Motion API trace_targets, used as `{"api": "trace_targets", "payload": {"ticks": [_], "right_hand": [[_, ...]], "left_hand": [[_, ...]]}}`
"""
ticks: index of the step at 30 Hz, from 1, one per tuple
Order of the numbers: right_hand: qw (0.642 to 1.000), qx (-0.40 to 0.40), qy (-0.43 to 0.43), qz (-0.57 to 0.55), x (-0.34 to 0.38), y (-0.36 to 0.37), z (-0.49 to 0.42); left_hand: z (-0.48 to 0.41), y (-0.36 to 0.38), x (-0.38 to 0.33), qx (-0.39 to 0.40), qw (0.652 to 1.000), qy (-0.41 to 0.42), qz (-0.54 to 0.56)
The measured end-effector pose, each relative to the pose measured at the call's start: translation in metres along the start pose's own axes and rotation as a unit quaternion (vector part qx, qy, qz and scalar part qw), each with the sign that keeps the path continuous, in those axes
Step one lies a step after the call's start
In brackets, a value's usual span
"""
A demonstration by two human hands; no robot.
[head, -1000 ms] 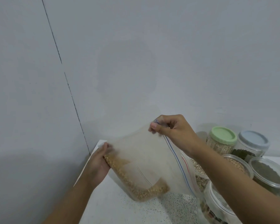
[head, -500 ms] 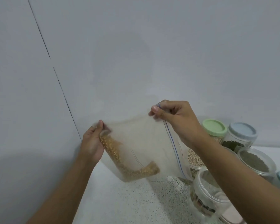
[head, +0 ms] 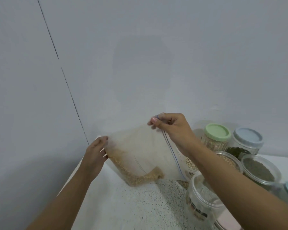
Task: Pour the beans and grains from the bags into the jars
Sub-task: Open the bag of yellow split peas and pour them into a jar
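Little has shifted in the last half second: both hands hold the bag much where they did, with the tan beans pooled the same way. I see the right hand pinching the bag's top corner at the zip edge between thumb and forefinger, the other fingers curled. The left hand grips the opposite corner; its fingers are blurred, so I cannot tell the exact hold. The bag hangs tilted above the speckled counter, with the beans along its left edge and bottom corner. Its zip edge runs down towards an open jar just beside it. My view of the jars is partly blocked by the right forearm. Behind it stand a green-lidded jar, a blue-lidded jar and an open jar of dark grain.
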State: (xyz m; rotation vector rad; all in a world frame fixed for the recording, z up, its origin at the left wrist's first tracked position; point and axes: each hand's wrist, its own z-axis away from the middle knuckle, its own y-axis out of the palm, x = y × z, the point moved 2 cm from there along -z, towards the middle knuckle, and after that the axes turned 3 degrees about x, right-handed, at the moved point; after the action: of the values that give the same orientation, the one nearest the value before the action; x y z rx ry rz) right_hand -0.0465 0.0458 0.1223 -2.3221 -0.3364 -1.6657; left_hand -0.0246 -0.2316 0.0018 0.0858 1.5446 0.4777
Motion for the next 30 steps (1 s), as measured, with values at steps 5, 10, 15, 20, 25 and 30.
{"api": "trace_targets", "payload": {"ticks": [5, 10, 15, 20, 25, 30], "right_hand": [[1.0, -0.006, 0.01, 0.005, -0.003, -0.001, -0.002], [0.998, 0.001, 0.036, 0.051, -0.008, 0.004, -0.008], [0.996, -0.013, 0.038, 0.082, -0.004, 0.006, -0.012], [0.997, -0.033, -0.006, 0.065, 0.02, 0.0, -0.012], [0.996, -0.027, -0.07, 0.048, 0.054, -0.009, -0.006], [0.994, -0.03, -0.106, 0.007, 0.085, -0.025, -0.004]], "left_hand": [[-0.004, 0.0, -0.003, 0.013, 1.0, -0.024, 0.015], [-0.003, 0.007, 0.021, 0.039, 0.998, -0.045, 0.014], [-0.008, 0.01, 0.023, -0.007, 0.999, -0.026, 0.034], [-0.014, 0.021, -0.003, -0.008, 0.999, 0.028, 0.035], [-0.014, 0.045, -0.054, 0.008, 0.996, 0.087, 0.0], [-0.008, 0.069, -0.102, 0.01, 0.991, 0.13, -0.01]]}}
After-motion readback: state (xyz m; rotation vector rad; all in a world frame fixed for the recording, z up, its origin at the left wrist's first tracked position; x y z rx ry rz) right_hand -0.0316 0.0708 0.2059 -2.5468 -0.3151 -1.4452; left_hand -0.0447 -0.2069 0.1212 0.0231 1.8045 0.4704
